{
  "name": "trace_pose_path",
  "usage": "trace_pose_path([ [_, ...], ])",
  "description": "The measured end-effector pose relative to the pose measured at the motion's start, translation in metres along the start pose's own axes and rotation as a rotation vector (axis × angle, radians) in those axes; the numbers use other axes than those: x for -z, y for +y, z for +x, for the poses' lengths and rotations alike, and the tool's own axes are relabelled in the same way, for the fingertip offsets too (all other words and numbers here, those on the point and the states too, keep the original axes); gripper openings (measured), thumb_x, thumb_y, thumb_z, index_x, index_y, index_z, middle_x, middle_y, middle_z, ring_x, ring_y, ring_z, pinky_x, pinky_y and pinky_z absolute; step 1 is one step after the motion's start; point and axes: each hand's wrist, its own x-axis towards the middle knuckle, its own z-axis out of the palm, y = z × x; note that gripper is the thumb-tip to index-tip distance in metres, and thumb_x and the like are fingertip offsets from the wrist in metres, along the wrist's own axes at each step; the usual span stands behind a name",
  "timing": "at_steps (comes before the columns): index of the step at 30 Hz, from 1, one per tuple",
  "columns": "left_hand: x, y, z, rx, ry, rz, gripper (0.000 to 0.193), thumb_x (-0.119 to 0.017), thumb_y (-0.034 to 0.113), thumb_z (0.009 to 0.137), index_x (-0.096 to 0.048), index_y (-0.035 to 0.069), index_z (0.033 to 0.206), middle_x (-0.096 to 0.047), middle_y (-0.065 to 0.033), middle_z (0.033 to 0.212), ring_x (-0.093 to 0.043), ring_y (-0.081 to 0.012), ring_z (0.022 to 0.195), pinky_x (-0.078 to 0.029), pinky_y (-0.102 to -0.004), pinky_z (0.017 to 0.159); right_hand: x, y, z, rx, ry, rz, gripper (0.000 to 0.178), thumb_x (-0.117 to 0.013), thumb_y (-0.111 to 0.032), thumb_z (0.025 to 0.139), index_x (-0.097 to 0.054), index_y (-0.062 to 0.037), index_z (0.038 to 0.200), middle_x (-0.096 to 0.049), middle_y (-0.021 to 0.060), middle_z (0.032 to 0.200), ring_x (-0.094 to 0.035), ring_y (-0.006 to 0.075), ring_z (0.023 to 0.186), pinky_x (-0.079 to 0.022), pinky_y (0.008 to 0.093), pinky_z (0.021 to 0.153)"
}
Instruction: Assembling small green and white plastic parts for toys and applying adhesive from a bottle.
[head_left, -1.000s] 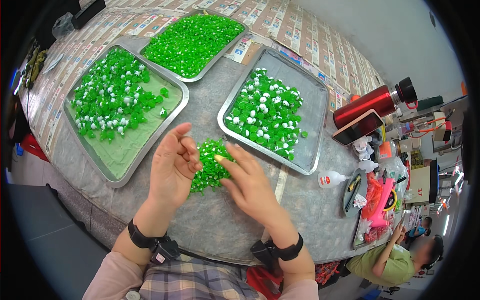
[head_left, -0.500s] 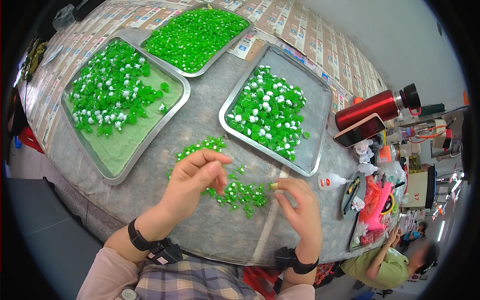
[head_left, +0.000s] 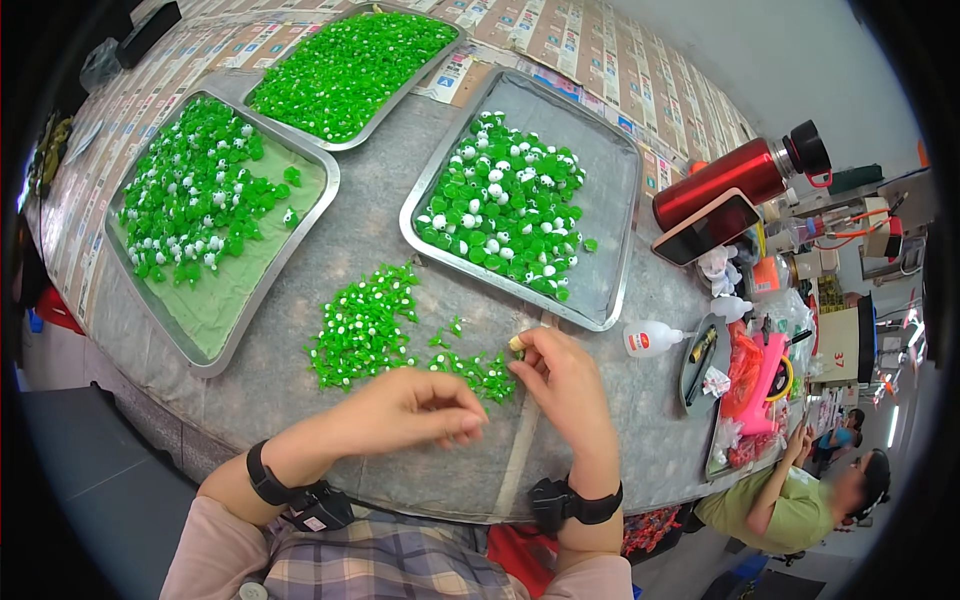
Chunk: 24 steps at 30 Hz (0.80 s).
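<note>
My left hand (head_left: pixel 415 412) hovers at the near side of the loose green pieces, its fingers curled together toward the thumb. Whatever it pinches, if anything, is too small to make out. My right hand (head_left: pixel 565 385) is just right of the pieces, thumb and index finger drawn together. A pale yellow wrap (head_left: pixel 516 343) covers the index fingertip, and a small green piece (head_left: pixel 518 355) appears beneath it. On the grey tabletop lies a heap of small green pieces with white dots (head_left: pixel 365 325). A thinner scatter of green pieces (head_left: pixel 485 375) reaches toward my right hand.
Green-and-white parts fill a left metal tray (head_left: pixel 270 270) and a right metal tray (head_left: pixel 612 255). A far tray (head_left: pixel 400 105) holds small green pieces. On the right are a white squeeze bottle (head_left: pixel 650 338), red flask (head_left: pixel 725 180), phone (head_left: pixel 705 227), pink tool (head_left: pixel 765 385) and another person (head_left: pixel 770 505).
My left hand has moved down toward me, uncovering the green heap. My right hand has shifted slightly left and up, its thumb and index finger closer together. The whole view has shifted a little.
</note>
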Motion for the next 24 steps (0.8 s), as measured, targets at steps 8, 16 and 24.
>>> trace_pose_path([
  [8, -0.002, 0.005, 0.003, -0.12, 0.208, -0.116, 0.018, -0.052, 0.01, 0.083, -0.053, -0.001, 0.097, -0.058, -0.0057, 0.083, -0.055, -0.0096, 0.073, -0.047, -0.0218, 0.063, 0.0, -0.002, -0.008, 0.119, 0.155, 0.016, 0.022, -0.058, 0.001, 0.068, -0.05, -0.0022, 0.089, -0.053, 0.0081, 0.072, -0.054, 0.021, 0.064, -0.043, 0.0293, 0.056],
  [16, -0.016, 0.004, 0.012, -0.138, 0.239, -0.08, 0.02, -0.057, 0.009, 0.079, -0.054, -0.001, 0.096, -0.059, -0.0059, 0.083, -0.055, -0.0094, 0.073, -0.047, -0.0213, 0.065, 0.008, -0.044, -0.028, 0.246, 0.137, 0.112, 0.03, -0.061, -0.003, 0.07, -0.05, -0.0042, 0.098, -0.055, 0.0075, 0.074, -0.056, 0.0202, 0.068, -0.044, 0.0288, 0.056],
  [24, -0.008, 0.009, 0.014, -0.191, 0.349, -0.415, 0.017, -0.05, 0.008, 0.083, -0.054, -0.001, 0.098, -0.056, -0.004, 0.083, -0.055, -0.0101, 0.076, -0.047, -0.0253, 0.072, 0.049, 0.039, -0.051, -0.133, 1.095, 0.274, 0.036, -0.063, -0.004, 0.07, -0.05, -0.0032, 0.104, -0.053, 0.0066, 0.088, -0.051, 0.0139, 0.079, -0.04, 0.0253, 0.069],
])
